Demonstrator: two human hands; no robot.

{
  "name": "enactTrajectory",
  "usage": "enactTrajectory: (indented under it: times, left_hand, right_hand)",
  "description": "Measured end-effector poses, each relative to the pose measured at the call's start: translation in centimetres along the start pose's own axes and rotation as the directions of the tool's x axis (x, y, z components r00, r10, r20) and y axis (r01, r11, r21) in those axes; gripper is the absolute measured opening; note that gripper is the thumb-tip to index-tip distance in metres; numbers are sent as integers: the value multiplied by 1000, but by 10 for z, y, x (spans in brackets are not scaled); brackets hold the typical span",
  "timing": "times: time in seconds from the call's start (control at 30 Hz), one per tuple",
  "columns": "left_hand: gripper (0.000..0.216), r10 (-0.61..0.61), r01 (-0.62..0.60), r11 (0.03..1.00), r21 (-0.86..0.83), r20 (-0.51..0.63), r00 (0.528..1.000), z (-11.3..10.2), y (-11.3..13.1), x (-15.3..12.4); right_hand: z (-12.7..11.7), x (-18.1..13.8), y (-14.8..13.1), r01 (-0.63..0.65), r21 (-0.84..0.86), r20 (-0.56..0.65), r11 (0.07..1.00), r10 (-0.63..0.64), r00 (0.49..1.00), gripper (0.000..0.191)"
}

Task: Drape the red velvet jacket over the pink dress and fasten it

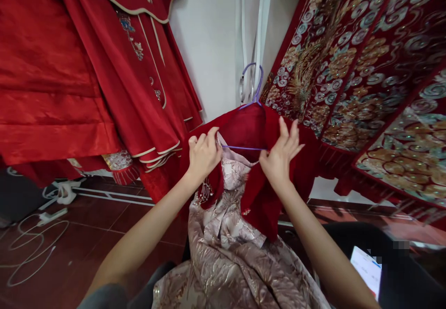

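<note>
A red velvet jacket (300, 160) hangs on a purple wire hanger (260, 79) in front of me. Inside its open front is a pale pink brocade dress (233, 175), whose skirt spreads down toward my lap. My left hand (205, 154) is closed on the dress's upper left edge, beside the hanger's crossbar. With thumb and forefinger, my right hand (278, 160) pinches the upper right edge of the dress near the crossbar's other end; its remaining fingers fan out over the velvet. Beaded tassels (205, 190) dangle from the jacket below my left hand.
Red embroidered garments (139, 67) hang at the left, and a heavily sequined one (348, 67) at the right. White poles (263, 25) stand behind the hanger. A white cable (38, 248) and power strip (52, 216) lie on the tiled floor. A lit phone (365, 272) is at lower right.
</note>
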State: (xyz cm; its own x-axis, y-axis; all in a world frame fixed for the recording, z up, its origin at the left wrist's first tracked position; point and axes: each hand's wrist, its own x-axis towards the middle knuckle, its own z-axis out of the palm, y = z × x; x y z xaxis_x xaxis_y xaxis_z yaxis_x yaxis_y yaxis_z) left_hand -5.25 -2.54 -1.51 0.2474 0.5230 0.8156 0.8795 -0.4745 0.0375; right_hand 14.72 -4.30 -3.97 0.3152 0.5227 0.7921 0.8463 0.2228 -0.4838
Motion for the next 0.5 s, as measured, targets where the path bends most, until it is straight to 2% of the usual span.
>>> enactTrajectory:
  times: [0.13, 0.3, 0.4, 0.5]
  left_hand:
    - [61, -17, 13, 987, 160, 22, 1000, -8, -5, 0]
    - [66, -39, 32, 979, 203, 32, 999, -1, -5, 5]
    - [63, -77, 83, 982, 170, -43, 996, 2, -18, 3]
    - [57, -121, 122, 993, 3, -51, 991, -4, -40, 6]
  right_hand:
    - [-23, 7, 46, 58, -26, 6, 998, -58, 998, 87]
    - [-33, 28, 91, 60, -74, 90, 995, -53, 994, 87]
    - [-36, 39, 100, 24, -146, 158, 989, -1, 987, 73]
    - [-43, 59, 107, -7, -184, 186, 983, 41, 982, 49]
